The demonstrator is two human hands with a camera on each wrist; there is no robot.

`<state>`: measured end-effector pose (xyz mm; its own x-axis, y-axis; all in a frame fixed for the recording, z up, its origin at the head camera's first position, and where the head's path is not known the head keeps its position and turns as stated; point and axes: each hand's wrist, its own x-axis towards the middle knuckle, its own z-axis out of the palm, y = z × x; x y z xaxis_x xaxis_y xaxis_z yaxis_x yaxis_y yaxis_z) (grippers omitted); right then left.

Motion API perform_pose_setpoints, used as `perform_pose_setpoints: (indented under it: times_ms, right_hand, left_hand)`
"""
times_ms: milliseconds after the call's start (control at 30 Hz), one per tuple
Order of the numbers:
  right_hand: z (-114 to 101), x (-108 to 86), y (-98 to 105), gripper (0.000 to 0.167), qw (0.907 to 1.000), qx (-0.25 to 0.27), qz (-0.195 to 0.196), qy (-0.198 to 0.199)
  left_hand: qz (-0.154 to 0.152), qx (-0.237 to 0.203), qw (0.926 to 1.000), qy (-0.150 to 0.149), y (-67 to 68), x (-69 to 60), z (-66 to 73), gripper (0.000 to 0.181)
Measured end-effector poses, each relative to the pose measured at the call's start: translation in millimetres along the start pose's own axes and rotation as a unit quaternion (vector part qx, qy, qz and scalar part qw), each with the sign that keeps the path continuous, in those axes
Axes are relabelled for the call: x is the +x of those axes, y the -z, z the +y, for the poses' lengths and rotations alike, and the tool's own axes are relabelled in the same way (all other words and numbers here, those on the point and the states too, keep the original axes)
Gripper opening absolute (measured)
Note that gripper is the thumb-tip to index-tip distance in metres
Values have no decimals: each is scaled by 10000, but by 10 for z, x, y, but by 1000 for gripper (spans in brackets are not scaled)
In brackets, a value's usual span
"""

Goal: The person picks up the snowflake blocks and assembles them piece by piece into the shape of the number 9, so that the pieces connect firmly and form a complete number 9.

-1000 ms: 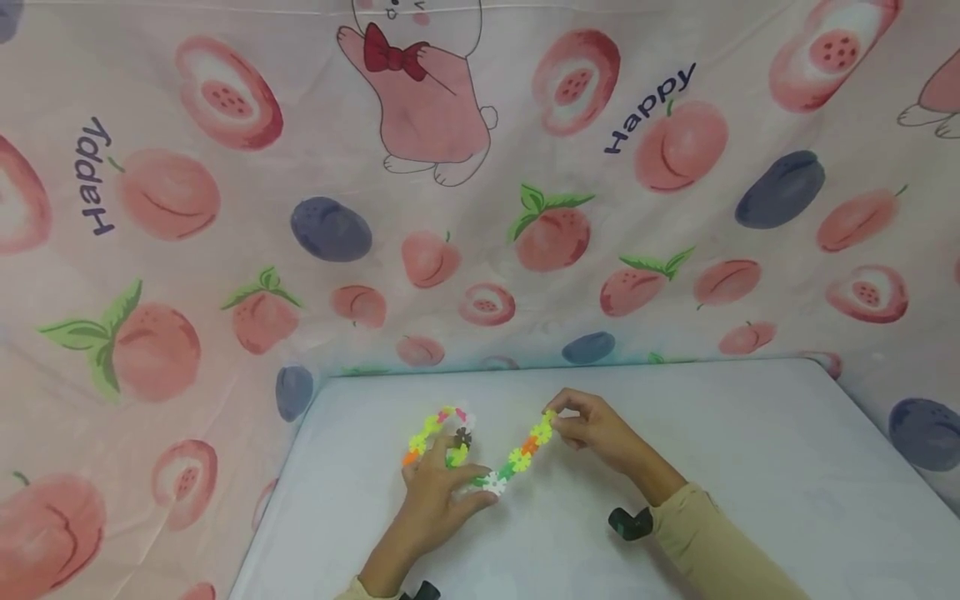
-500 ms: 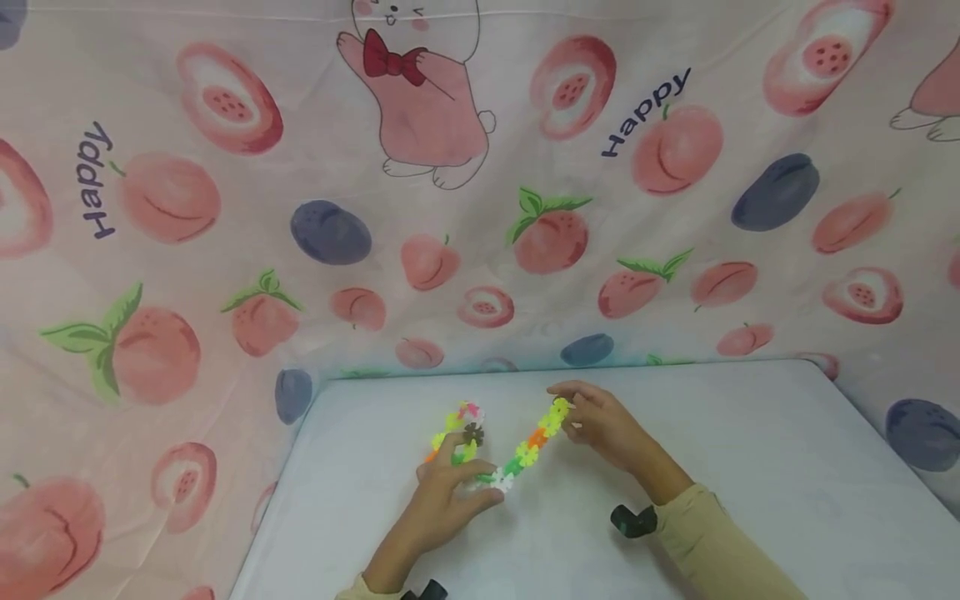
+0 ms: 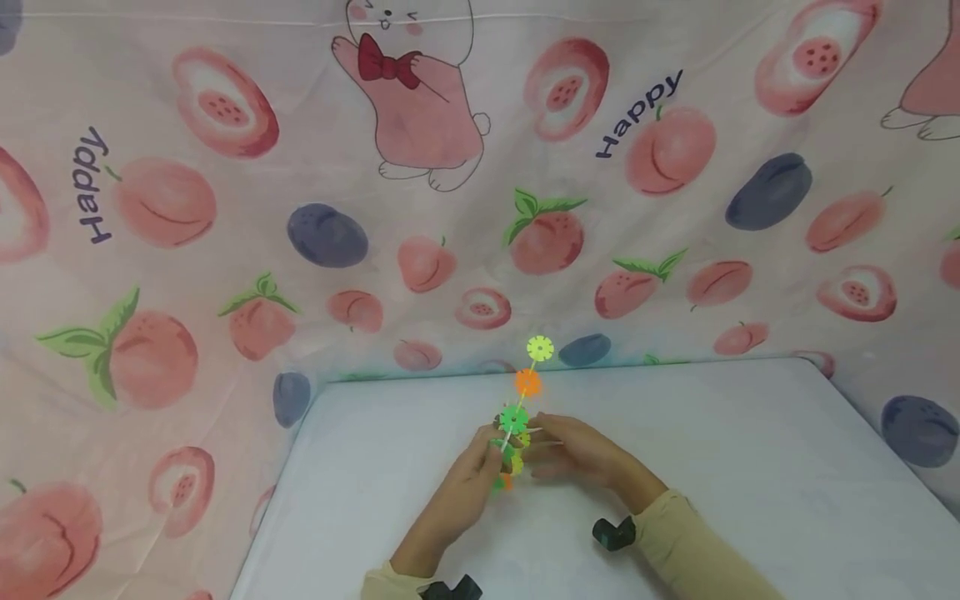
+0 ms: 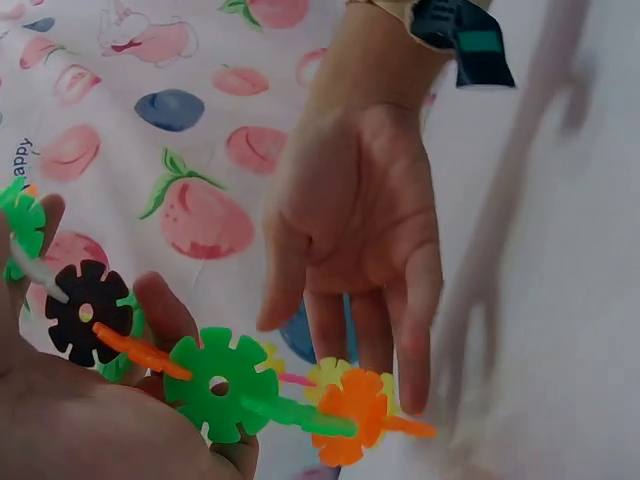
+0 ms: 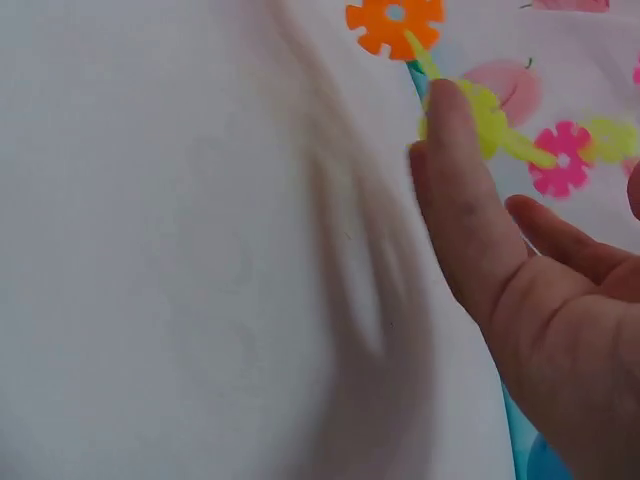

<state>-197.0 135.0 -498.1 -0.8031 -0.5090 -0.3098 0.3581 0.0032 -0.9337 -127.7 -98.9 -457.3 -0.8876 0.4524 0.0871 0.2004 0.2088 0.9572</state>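
A chain of slotted plastic flower discs (image 3: 513, 410) in green, orange, yellow and other colours runs up and down between the two hands. My left hand (image 3: 467, 479) grips it near the middle, fingers and thumb curled at the discs. In the left wrist view, a black disc (image 4: 65, 328) and a green disc (image 4: 200, 365) lie by that hand. My right hand (image 3: 581, 450) is just right of the chain, its fingers extended. Yellow and pink discs (image 5: 548, 180) show beyond the fingers in the right wrist view; whether they touch is unclear.
A white table (image 3: 750, 467) lies below the hands. Behind and at its left hangs a pink fruit-print cloth (image 3: 450, 208). A dark camera mount sits at each wrist, one at the right wrist (image 3: 613, 534) and another at the left wrist (image 3: 452, 588).
The chain, earlier stretched between both hands, now stands upright with its yellow end raised. My right hand has let go of that end and come leftward; the left hand has moved slightly right and up.
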Motion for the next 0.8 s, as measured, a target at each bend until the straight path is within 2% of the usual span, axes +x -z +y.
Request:
perform_pose_setpoints:
  times_ms: [133,233,367,500,633,733,800]
  right_hand:
    - [43,9,-53,70,9985,420,-224,-268]
    - [59,6,-66,69,9977,535,-185,-369]
    - [56,-30,-58,68,9972,664,-45,-352]
    - [49,-78,-59,68,9965,810,61,-216]
    - [62,-121,-47,60,9974,620,366,-75]
    - [64,-154,-9,55,9970,441,640,13]
    - [52,-182,26,54,9969,345,698,100]
  left_hand:
    - [281,-465,9981,302,-19,31,0,45]
    - [541,-595,9957,461,-18,38,-8,46]
    - [827,-791,9925,437,7,29,-30,47]
    - [1028,-1018,9891,266,56,8,-101,50]
    - [1202,-712,9897,296,97,-24,-170,52]
    - [1271,-453,9902,363,129,-65,-174,55]
    - [1262,-451,9903,355,149,-90,-166,58]
